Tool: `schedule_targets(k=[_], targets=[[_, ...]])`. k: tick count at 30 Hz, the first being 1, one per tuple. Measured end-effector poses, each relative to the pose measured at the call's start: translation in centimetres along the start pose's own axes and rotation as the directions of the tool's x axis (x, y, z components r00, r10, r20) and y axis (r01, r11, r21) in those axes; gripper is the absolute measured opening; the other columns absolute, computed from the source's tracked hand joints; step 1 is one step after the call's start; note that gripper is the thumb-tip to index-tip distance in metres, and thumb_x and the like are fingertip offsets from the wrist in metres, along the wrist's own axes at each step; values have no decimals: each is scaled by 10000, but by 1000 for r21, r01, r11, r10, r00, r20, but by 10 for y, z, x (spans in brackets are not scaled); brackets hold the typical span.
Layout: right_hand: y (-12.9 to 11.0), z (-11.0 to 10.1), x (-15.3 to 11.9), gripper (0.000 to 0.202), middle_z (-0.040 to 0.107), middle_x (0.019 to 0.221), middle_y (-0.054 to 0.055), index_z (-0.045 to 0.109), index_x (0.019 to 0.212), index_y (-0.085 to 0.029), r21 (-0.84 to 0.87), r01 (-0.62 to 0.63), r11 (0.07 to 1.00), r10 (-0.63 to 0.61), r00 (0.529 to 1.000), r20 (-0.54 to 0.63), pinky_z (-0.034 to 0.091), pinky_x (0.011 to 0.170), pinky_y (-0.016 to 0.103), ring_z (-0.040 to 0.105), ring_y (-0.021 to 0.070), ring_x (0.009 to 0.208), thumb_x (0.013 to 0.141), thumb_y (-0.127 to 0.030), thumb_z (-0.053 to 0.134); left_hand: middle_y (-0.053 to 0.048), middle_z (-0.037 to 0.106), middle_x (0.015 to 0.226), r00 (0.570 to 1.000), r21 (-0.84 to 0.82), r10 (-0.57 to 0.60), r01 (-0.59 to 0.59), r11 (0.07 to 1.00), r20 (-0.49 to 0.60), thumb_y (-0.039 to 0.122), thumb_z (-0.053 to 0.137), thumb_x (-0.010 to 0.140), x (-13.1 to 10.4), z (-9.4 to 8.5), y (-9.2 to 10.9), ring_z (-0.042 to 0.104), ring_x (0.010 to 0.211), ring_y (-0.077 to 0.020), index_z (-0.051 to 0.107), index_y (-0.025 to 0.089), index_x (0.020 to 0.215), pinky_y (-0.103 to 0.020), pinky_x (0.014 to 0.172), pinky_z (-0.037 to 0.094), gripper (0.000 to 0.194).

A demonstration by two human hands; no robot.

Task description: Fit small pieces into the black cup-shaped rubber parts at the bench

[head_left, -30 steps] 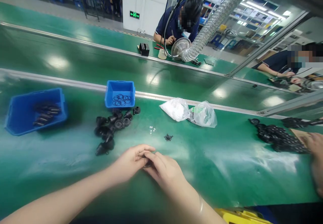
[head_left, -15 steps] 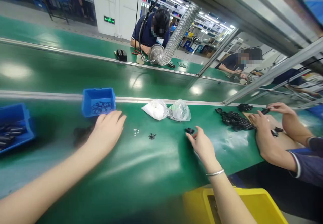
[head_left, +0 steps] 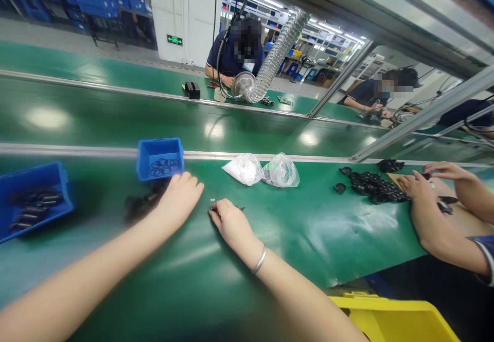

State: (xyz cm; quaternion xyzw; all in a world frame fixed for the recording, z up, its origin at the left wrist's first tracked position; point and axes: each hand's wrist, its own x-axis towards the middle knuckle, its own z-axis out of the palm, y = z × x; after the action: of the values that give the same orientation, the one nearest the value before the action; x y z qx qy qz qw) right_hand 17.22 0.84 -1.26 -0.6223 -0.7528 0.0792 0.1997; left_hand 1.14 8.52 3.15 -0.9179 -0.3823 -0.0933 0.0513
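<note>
My left hand [head_left: 180, 198] is just in front of a small blue bin [head_left: 141, 161] that holds black rings [head_left: 164, 166]. Its fingers curl downward, and the back of the hand hides whatever they hold. Beside that wrist lies a blurred pile of dark parts [head_left: 135, 207]. My right hand [head_left: 233, 223], a silver bangle on its wrist, reaches down at a cluster of tiny black parts [head_left: 241, 209]. Thumb and fingers are pinched together; what is between them I cannot make out. Tiny white pieces [head_left: 212, 200] lie just behind its fingertips.
Two clear plastic bags, one with white contents [head_left: 244, 169] and another [head_left: 281, 171], lie behind my right hand. A larger blue bin [head_left: 64, 198] with black cylinders is at left. A co-worker's hands [head_left: 420, 187] work beside black round parts [head_left: 372, 186]. A yellow crate [head_left: 405, 308] stands lower right.
My right hand has moved left from a black part to the tiny black parts. That part is gone from its spot; a round black one now lies before the co-worker's pile. My left hand stays by the bin.
</note>
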Motion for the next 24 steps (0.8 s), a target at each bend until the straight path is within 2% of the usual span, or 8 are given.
schedule_targets(k=[4, 7, 9, 13, 16, 19, 24], targets=[[2, 4, -3, 85, 590, 893, 56, 560, 960, -158, -35, 27, 999, -28, 999, -16, 512, 695, 279, 611, 173, 777, 936, -167, 479, -78, 618, 887, 988, -122, 72, -56, 991, 133, 115, 475, 861, -33, -7, 15, 551, 865, -256, 613, 197, 961, -379, 744, 387, 189], [2, 7, -5, 93, 591, 905, 57, 554, 993, -156, -54, 39, 998, -41, 999, -31, 508, 682, 267, 610, 170, 777, 942, -190, 484, -68, 592, 956, 967, -306, 49, 31, 951, 251, 178, 522, 863, -58, -9, 23, 583, 843, -231, 577, 189, 1041, -349, 735, 431, 187], [0, 10, -4, 107, 590, 898, 60, 554, 993, -155, -92, 30, 995, -34, 998, -49, 502, 661, 258, 608, 165, 759, 952, -213, 474, -65, 572, 997, 962, -402, 1, 114, 909, 274, 237, 553, 859, -69, -5, 26, 596, 837, -219, 552, 188, 1060, -326, 718, 455, 207], [0, 14, -3, 138, 585, 852, 56, 564, 929, -163, -124, 42, 991, -53, 995, -88, 493, 666, 252, 602, 158, 748, 965, -206, 438, -54, 554, 1016, 977, -515, -73, 167, 840, 198, 297, 562, 860, -80, 12, 26, 596, 828, -201, 534, 203, 1046, -314, 741, 479, 210], [2, 11, -9, 126, 585, 834, 47, 569, 921, -169, -29, 118, 993, -120, 989, -90, 491, 690, 259, 591, 158, 758, 953, -191, 449, -63, 554, 1030, 986, -550, -87, 152, 822, 141, 345, 580, 856, -82, 22, 24, 591, 874, -216, 519, 201, 1095, -329, 776, 486, 286], [2, 4, -22, 114, 583, 819, 36, 578, 919, -177, 83, 169, 982, -166, 985, -44, 482, 690, 262, 578, 152, 746, 942, -188, 467, -75, 558, 1035, 988, -564, -84, 142, 814, 127, 375, 586, 858, -83, 26, 23, 590, 904, -230, 528, 185, 1093, -343, 782, 489, 308], [-5, -2, -43, 138, 592, 823, 38, 609, 939, -181, 163, 123, 979, -118, 992, -39, 475, 716, 279, 573, 157, 777, 946, -191, 472, -76, 575, 1034, 991, -647, -74, 128, 752, 110, 322, 563, 873, -86, 26, 20, 585, 899, -237, 569, 191, 1043, -361, 775, 480, 215]])
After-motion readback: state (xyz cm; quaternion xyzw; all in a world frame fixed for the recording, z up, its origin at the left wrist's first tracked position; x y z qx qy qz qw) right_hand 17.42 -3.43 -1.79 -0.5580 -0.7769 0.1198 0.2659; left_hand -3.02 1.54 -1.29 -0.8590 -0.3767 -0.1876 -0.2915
